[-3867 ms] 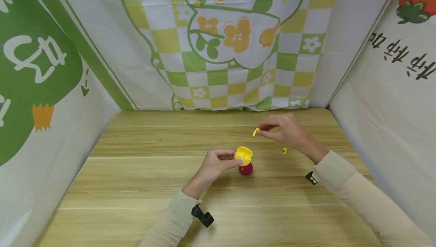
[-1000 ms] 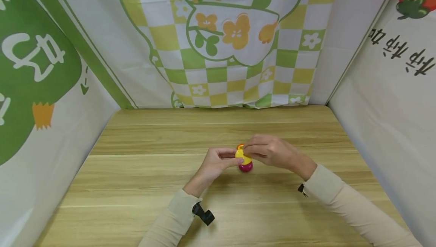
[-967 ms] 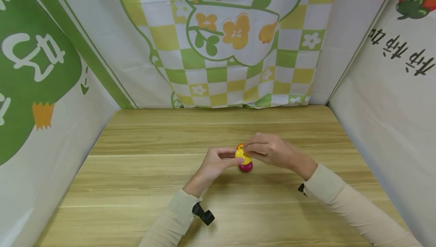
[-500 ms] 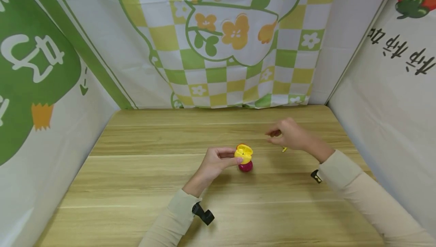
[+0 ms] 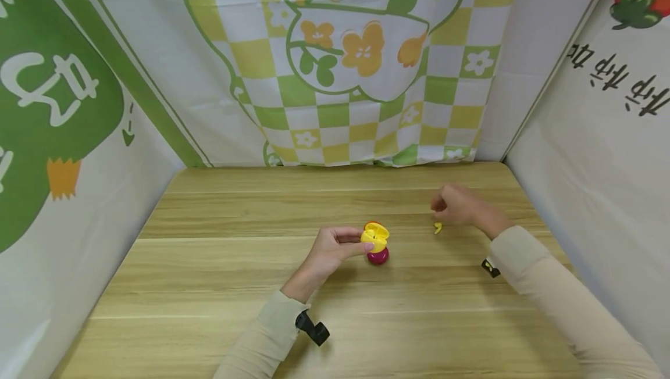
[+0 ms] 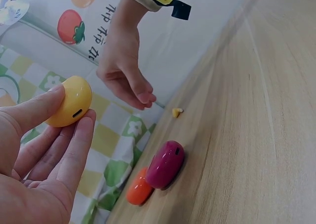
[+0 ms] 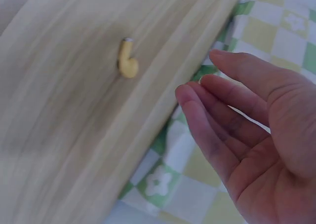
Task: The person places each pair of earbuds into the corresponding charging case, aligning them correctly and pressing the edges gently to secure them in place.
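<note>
My left hand [image 5: 331, 251] pinches a yellow earbud case [image 5: 374, 243] between thumb and fingers, lifted over the tabletop with its lid raised. In the left wrist view the smooth back of the yellow case [image 6: 74, 103] shows a dark slot. One yellow earbud [image 5: 438, 228] lies on the table to the right of the case. Just beyond it hovers my right hand [image 5: 460, 204]. The right wrist view shows this right hand [image 7: 252, 120] with loosely bent fingers, nothing between them, apart from the earbud [image 7: 127, 61].
On the table [image 5: 235, 286], a magenta case [image 5: 378, 257] sits below the held one, partly hidden by it. An orange case [image 6: 139, 187] stands beside it in the left wrist view. A checkered cloth [image 5: 335, 117] hangs along the back edge, with printed walls either side.
The right hand held a yellow earbud, brought it to the case, then withdrew empty to the right, near the earbud on the table. The left hand has kept the case almost still.
</note>
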Demonstrator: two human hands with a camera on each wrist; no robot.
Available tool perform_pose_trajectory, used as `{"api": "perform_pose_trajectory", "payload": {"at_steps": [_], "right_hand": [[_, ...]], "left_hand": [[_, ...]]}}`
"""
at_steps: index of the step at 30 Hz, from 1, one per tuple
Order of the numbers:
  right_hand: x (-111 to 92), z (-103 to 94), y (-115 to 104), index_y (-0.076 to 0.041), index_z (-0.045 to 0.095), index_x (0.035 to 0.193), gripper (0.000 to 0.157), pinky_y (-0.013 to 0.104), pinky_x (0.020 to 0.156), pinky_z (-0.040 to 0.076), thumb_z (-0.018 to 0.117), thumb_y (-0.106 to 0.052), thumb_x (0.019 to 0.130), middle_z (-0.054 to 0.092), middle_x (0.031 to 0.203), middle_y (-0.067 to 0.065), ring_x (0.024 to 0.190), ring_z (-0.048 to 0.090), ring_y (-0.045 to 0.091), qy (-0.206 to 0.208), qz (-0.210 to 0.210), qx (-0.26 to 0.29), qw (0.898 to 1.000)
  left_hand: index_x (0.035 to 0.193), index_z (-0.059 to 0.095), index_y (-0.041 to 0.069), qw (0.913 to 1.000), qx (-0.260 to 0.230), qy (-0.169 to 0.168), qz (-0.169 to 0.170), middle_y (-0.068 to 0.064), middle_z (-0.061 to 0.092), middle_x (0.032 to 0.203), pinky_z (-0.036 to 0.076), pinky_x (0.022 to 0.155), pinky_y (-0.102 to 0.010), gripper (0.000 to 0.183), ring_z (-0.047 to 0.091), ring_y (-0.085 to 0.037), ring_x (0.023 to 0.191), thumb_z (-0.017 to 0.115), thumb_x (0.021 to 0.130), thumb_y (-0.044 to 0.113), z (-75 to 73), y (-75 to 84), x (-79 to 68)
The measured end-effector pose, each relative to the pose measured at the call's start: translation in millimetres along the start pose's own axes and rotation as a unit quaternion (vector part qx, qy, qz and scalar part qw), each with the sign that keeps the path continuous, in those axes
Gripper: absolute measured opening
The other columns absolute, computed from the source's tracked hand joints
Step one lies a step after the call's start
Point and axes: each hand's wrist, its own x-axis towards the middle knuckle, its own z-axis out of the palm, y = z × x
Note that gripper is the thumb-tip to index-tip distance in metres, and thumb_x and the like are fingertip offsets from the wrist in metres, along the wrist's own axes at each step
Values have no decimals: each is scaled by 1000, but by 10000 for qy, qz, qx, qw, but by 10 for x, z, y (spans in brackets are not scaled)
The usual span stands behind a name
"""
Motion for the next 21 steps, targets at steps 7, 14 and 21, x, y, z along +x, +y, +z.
{"api": "perform_pose_trajectory", "payload": {"at_steps": [7, 14, 21], "right_hand": [[32, 100, 171, -5, 78, 84, 9, 42, 76, 61, 79, -10, 91, 76, 85, 8, 79, 68, 19, -203, 280, -19, 9994], [54, 196, 264, -6, 77, 81, 13, 36, 70, 57, 79, -14, 91, 75, 83, 6, 76, 65, 19, -322, 674, -50, 9972], [87, 257, 284, -6, 78, 79, 14, 32, 67, 55, 80, -13, 90, 73, 77, 3, 71, 62, 16, -314, 722, -92, 9969]], "left_hand": [[118, 78, -2, 10000, 26, -21, 49, -12, 81, 112, 62, 88, -26, 33, 77, -13, 95, 86, 89, 12, 3, -3, 7], [119, 77, -2, 10000, 31, -23, 21, -13, 81, 113, 62, 89, -26, 34, 77, -12, 94, 86, 89, 11, 11, -4, 8], [118, 78, 1, 10000, -7, -81, 7, -10, 82, 111, 62, 90, -28, 33, 77, -14, 96, 86, 89, 14, 8, -1, -13]]}}
